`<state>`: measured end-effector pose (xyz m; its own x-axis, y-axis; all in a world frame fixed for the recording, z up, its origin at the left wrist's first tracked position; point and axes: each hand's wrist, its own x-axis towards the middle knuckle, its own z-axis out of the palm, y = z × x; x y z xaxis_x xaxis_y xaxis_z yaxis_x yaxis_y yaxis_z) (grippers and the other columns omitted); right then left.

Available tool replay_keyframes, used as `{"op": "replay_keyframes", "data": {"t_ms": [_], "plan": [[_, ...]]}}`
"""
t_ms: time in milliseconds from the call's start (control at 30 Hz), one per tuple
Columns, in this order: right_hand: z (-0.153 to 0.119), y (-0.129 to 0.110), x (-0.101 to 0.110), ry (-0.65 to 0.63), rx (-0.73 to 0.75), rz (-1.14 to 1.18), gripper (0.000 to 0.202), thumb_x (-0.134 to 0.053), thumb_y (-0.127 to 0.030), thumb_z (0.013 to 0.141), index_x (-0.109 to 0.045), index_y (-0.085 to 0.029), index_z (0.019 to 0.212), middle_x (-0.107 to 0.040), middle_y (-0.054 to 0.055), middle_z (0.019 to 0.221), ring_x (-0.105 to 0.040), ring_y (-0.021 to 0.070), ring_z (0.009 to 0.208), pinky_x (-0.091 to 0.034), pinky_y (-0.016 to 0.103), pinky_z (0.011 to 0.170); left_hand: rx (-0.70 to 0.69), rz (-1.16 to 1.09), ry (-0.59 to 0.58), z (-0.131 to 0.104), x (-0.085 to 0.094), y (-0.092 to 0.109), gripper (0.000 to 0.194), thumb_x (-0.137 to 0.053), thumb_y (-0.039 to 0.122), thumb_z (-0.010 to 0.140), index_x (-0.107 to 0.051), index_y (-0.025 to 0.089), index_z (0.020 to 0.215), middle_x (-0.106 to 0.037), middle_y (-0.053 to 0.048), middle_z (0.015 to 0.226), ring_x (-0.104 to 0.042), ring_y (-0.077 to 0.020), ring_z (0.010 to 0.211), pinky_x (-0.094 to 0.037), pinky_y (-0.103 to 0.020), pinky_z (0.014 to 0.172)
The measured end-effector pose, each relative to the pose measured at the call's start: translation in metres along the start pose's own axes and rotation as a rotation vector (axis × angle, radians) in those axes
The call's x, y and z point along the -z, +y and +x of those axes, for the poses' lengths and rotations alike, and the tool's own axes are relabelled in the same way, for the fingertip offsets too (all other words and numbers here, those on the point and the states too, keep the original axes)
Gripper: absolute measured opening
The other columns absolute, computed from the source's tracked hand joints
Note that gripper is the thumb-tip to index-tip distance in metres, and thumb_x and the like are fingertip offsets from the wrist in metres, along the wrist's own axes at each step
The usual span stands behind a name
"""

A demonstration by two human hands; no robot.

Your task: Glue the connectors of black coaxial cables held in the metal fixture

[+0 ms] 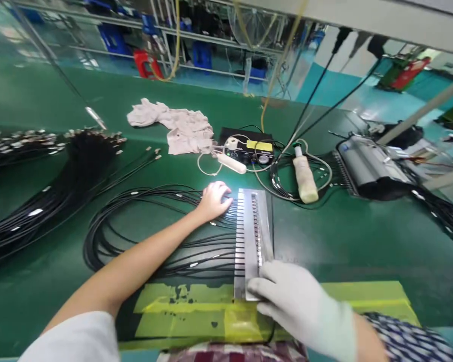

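Just inside the front edge of the worktop lies the metal jig, its near end over the yellow-green tape and its long axis running toward the back edge. My hands stand at opposite ends of it. At the near end, on the right-hand corner, my gloved right hand grasps the jig, fingers bent over the top face. Level with the far end, just off the slotted left side, my bare left hand curls over the cables; whether it pinches them or only rests there, I cannot tell. The cables meet the slots crosswise to the long axis and loop out toward the worktop's left edge. Of the two, my right hand is nearer, touching the jig; my left appears apart from it.
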<state>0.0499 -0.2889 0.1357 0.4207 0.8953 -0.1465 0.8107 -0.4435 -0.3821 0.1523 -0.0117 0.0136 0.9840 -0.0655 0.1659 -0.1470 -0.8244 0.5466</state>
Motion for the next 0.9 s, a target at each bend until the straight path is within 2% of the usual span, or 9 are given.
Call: {"op": "replay_keyframes", "data": {"t_ms": [100,200,267,367,467,567,667,800,900], "plan": [[-0.014,0.009,-0.065,0.025,-0.061,0.129,0.033,-0.087,-0.023,0.081,-0.07,-0.018,0.109,-0.066,0.007,0.094,-0.062,0.025,0.083,-0.052,0.035,0.068,-0.028,-0.042,-0.022,0.0,0.028,0.012,0.021,-0.06,0.028,0.086,-0.065,0.013,0.1,-0.064,-0.011,0.108,-0.056,-0.0267,0.11,-0.042,-0.047,0.106],[-0.034,0.023,-0.072,0.209,-0.056,0.432,0.036,-0.082,-0.042,0.087,-0.068,-0.02,0.112,-0.065,0.007,0.101,-0.062,0.0256,0.092,-0.053,0.037,0.079,-0.11,-0.1,-0.042,-0.04,0.066,0.04,0.028,-0.059,0.034,0.09,-0.064,0.017,0.11,-0.063,-0.008,0.117,-0.055,-0.0246,0.116,-0.043,-0.042,0.107],[-0.049,0.03,-0.067,0.365,-0.176,0.554,0.027,-0.064,-0.047,0.1,-0.066,-0.024,0.114,-0.064,0.007,0.104,-0.062,0.025,0.095,-0.052,0.037,0.083,-0.05,-0.307,-0.19,-0.091,0.081,0.062,0.028,-0.054,0.041,0.096,-0.066,0.019,0.109,-0.066,-0.006,0.108,-0.06,-0.0214,0.101,-0.05,-0.035,0.093],[-0.061,0.035,-0.071,0.49,-0.396,0.488,0.03,-0.04,-0.04,0.108,-0.064,-0.025,0.119,-0.061,0.009,0.107,-0.06,0.027,0.099,-0.052,0.042,0.087,0.27,-0.555,-0.55,-0.178,0.073,0.083,0.039,-0.049,0.05,0.1,-0.068,0.023,0.12,-0.067,-0.004,0.096,-0.063,-0.0175,0.082,-0.052,-0.027,0.074],[-0.053,0.038,-0.087,0.499,-0.446,0.32,0.035,-0.038,-0.037,0.105,-0.064,-0.023,0.124,-0.059,0.013,0.112,-0.055,0.032,0.103,-0.051,0.052,0.091,0.532,-0.893,-0.721,-0.236,0.036,0.091,0.066,-0.051,0.054,0.099,-0.031,0.031,0.158,-0.062,-0.002,0.091,-0.057,-0.0108,0.06,-0.046,-0.023,0.057],[-0.038,0.036,-0.099,0.505,-0.464,0.233,0.034,-0.039,-0.038,0.103,-0.067,-0.023,0.117,-0.058,0.014,0.116,-0.053,0.0342,0.103,-0.051,0.055,0.089,0.554,-1.207,-0.614,-0.255,-0.006,0.098,0.082,-0.057,0.054,0.096,-0.012,0.034,0.162,-0.06,-0.003,0.095,-0.056,-0.0078,0.056,-0.04,-0.02,0.05],[-0.03,0.03,-0.1,0.559,-0.487,0.319,0.036,-0.038,-0.043,0.103,-0.068,-0.024,0.109,-0.057,0.013,0.113,-0.053,0.0339,0.104,-0.051,0.056,0.092,0.512,-1.471,-0.466,-0.255,-0.029,0.102,0.074,-0.066,0.044,0.092,-0.029,0.043,0.157,-0.061,-0.005,0.107,-0.059,-0.0061,0.055,-0.04,-0.019,0.049],[-0.03,0.027,-0.09,0.633,-0.525,0.695,0.046,-0.045,-0.061,0.099,-0.07,-0.023,0.103,-0.057,0.014,0.114,-0.057,0.033,0.109,-0.051,0.053,0.099,0.505,-1.671,-0.334,-0.253,-0.015,0.104,0.058,-0.072,0.03,0.087,-0.056,0.042,0.142,-0.062,-0.006,0.128,-0.068,-0.0155,0.096,-0.052,-0.022,0.073],[-0.03,0.03,-0.081,0.603,-0.564,1.283,0.057,-0.06,-0.071,0.089,-0.071,-0.02,0.112,-0.062,0.016,0.121,-0.062,0.0345,0.112,-0.057,0.049,0.094,0.519,-1.791,-0.263,-0.248,0.012,0.11,0.058,-0.076,0.029,0.083,-0.061,0.04,0.138,-0.057,-0.003,0.145,-0.05,-0.0238,0.137,-0.049,-0.027,0.1]]}}
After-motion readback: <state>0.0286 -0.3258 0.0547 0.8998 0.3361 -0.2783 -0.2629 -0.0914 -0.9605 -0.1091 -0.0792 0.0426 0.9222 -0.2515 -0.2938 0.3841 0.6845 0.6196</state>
